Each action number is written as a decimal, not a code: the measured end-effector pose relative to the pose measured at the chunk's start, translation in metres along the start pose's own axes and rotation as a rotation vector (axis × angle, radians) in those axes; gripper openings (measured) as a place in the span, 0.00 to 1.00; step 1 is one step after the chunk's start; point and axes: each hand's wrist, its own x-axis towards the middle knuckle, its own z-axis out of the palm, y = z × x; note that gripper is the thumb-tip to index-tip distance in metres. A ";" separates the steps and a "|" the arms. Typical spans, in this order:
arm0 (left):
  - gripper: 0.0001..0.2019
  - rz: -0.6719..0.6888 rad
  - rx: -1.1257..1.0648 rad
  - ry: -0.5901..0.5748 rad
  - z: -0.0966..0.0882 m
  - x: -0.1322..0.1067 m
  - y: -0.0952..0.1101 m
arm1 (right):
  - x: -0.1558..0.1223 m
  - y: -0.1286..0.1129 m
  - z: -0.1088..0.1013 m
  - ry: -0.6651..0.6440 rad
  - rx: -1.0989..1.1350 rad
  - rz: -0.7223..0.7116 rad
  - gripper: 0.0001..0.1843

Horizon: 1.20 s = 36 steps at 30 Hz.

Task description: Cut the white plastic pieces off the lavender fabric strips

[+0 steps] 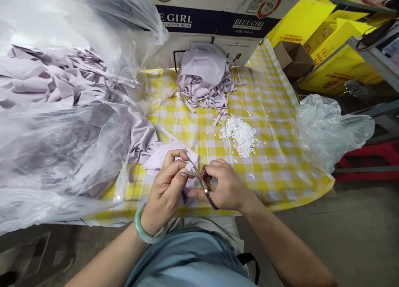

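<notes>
My right hand (227, 183) grips a pair of scissors (204, 181) by the handle loops, and its blades are spread apart. The blade tips reach to the fingers of my left hand (170, 183), which is closed in a pinch on a pale lilac fabric piece (168, 152). Part of that fabric lies on the table beyond my fingers, and some shows below them between the hands. The exact spot between the blades is too small to make out. Farther back sits a small heap of lilac fabric pieces (204, 70) with thin straps.
Plastic bags (62, 145) with a large lilac fabric pile (56, 79) cover the left side. White small clippings (241, 135) lie on the yellow checked tablecloth (274, 112). A cardboard beer box (212, 21) stands behind; a crumpled clear bag (327, 129) hangs at the right edge.
</notes>
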 end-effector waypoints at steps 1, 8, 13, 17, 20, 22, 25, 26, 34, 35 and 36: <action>0.14 0.005 0.004 -0.005 0.000 0.000 0.000 | 0.000 0.001 0.000 0.007 0.000 -0.006 0.29; 0.14 0.051 -0.001 -0.044 0.001 0.000 -0.003 | 0.000 0.002 0.000 0.014 0.035 -0.032 0.29; 0.13 0.065 -0.014 -0.047 0.003 0.000 -0.006 | -0.001 0.002 0.001 0.024 0.039 -0.033 0.29; 0.13 0.065 -0.010 -0.044 0.005 0.000 -0.005 | -0.001 0.003 0.003 0.039 0.060 -0.050 0.30; 0.13 0.062 0.011 -0.037 0.005 -0.001 -0.005 | -0.002 0.004 0.004 0.053 0.073 -0.054 0.30; 0.14 0.059 0.030 -0.039 0.005 -0.001 -0.006 | -0.003 0.004 0.005 0.052 0.077 -0.045 0.30; 0.14 0.069 0.077 -0.053 0.008 0.001 -0.005 | -0.006 0.006 0.003 0.040 0.068 -0.012 0.30; 0.14 0.079 0.094 -0.059 0.010 0.004 -0.004 | -0.007 0.008 0.002 0.040 0.061 0.004 0.30; 0.15 0.157 0.163 -0.261 0.052 0.055 -0.004 | -0.030 0.035 -0.019 0.153 0.073 0.395 0.29; 0.14 0.162 0.157 -0.286 0.058 0.061 -0.007 | -0.033 0.039 -0.023 0.167 0.103 0.457 0.29; 0.14 0.166 0.155 -0.300 0.064 0.066 -0.009 | -0.036 0.043 -0.026 0.183 0.148 0.505 0.29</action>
